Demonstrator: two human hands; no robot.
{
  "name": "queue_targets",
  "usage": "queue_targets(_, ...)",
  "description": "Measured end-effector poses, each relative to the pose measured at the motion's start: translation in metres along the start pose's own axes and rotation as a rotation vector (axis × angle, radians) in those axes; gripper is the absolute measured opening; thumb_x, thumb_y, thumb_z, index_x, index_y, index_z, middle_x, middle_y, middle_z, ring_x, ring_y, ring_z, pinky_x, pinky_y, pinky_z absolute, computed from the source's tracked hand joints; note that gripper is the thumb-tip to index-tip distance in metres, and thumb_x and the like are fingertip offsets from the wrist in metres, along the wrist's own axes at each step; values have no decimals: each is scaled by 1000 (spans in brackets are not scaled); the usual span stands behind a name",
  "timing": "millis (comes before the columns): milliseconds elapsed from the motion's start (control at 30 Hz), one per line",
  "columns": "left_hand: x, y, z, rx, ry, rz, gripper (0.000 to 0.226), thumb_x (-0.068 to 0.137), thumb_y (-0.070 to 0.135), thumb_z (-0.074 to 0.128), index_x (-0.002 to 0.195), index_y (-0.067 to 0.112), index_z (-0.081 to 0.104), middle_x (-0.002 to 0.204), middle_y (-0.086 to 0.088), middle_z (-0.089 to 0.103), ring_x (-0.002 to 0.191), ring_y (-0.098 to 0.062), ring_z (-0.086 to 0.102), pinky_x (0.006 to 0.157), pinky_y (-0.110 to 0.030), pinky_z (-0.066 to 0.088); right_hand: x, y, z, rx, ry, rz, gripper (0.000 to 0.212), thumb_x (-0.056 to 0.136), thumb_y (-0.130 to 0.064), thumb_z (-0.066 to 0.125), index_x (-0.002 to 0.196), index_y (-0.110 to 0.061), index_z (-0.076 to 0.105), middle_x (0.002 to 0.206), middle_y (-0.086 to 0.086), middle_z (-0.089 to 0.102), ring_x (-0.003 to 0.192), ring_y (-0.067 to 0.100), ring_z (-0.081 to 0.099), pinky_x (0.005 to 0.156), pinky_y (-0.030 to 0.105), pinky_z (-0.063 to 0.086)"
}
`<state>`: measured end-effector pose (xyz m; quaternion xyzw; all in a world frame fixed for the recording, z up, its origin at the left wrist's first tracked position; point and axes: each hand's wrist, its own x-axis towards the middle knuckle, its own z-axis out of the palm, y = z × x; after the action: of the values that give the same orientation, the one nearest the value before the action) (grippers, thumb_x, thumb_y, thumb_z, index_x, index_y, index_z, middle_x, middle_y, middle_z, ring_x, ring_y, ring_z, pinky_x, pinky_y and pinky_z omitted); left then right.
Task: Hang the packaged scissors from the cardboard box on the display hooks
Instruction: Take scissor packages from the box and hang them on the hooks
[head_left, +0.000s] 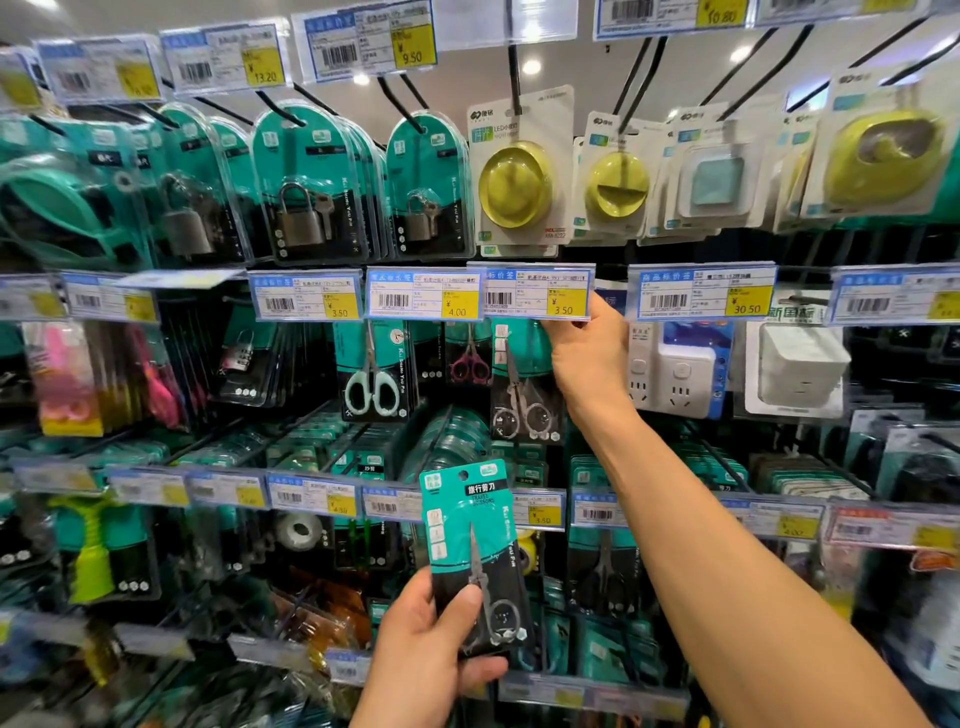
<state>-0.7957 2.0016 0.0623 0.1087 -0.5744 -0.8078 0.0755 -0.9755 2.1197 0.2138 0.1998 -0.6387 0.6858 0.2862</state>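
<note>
The pack (470, 545) of travel scissors is standing upright in the left grip (421, 644), which is clamping its lower half, thumb lying across the clear front and fingers wrapping behind. Holding it low like that is leaving the teal top and its hanging hole (464, 474) sticking up free above the grip, ready to meet a hook.

Up and to the right of that grip, the right grip (587, 358) is reaching to the tag (537, 293) marked 3.50 and seems to be pinching its lower right corner. I'd guess it is tipping the tag out of the way, since the tag is hanging across the front of the hook; the hook itself is hiding behind it.

Just left of and below the right grip, matching packs (524, 395) are already hanging, which is probably why this spot is being picked. Left of those, mint-handled scissors (370, 389) are hanging under the 4.00 tag.

The cardboard box is not showing anywhere.
</note>
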Motion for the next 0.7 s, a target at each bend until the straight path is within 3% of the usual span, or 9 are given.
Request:
queue_targets(133, -2, 2, 0, -8, -5, 21, 23, 98, 2, 57, 115, 15, 63, 95, -3, 78, 80, -27, 76, 53, -38, 61, 8, 6, -1, -192, 107, 19, 22, 89, -31, 69, 110, -24, 63, 96, -10, 71, 90, 11, 67, 76, 36, 56)
queue_targets(267, -5, 9, 4, 10, -7, 72, 20, 97, 3, 58, 112, 16, 62, 91, -1, 78, 76, -23, 76, 51, -36, 61, 14, 10, -3, -339, 144, 70, 24, 90, -40, 67, 105, -21, 59, 89, -7, 63, 88, 20, 61, 69, 31, 44)
queue_targets(367, -5, 12, 7, 49, -20, 114, 19, 99, 7, 57, 112, 17, 64, 96, -2, 78, 87, -25, 75, 54, -32, 60, 9, 17, -8, -318, 123, 68, 30, 89, -40, 67, 110, -20, 58, 93, 1, 66, 85, 20, 63, 65, 28, 44)
queue_targets(467, -3, 12, 9, 95, -33, 137, 19, 100, 10, 57, 114, 17, 66, 98, -2, 78, 92, -25, 75, 57, -29, 60, -9, 17, -17, -297, 95, 23, 38, 92, -40, 67, 123, -22, 51, 107, 0, 63, 95, 15, 62, 81, 27, 49)
queue_targets(533, -4, 12, 11, 106, -44, 129, 18, 100, 10, 56, 114, 16, 66, 99, -2, 78, 92, -24, 75, 57, -27, 59, -28, 10, -26, -304, 81, -32, 32, 95, -34, 65, 123, -24, 51, 111, -4, 61, 101, 12, 60, 88, 30, 51)
queue_targets(600, -5, 12, 14, 110, -54, 121, 17, 100, 10, 56, 113, 15, 66, 98, -2, 78, 90, -23, 75, 57, -28, 59, -48, 1, -36, -254, -23, -67, 17, 97, -26, 62, 114, -24, 60, 104, -7, 66, 97, 7, 63, 88, 30, 54)
queue_targets(700, -4, 11, 17, 118, -62, 122, 17, 100, 12, 57, 114, 18, 66, 99, -2, 78, 93, -24, 75, 57, -32, 60, -73, -12, -47, -37, -381, 64, 13, 98, -19, 62, 104, -27, 70, 91, -3, 74, 86, 10, 68, 80, 33, 59)
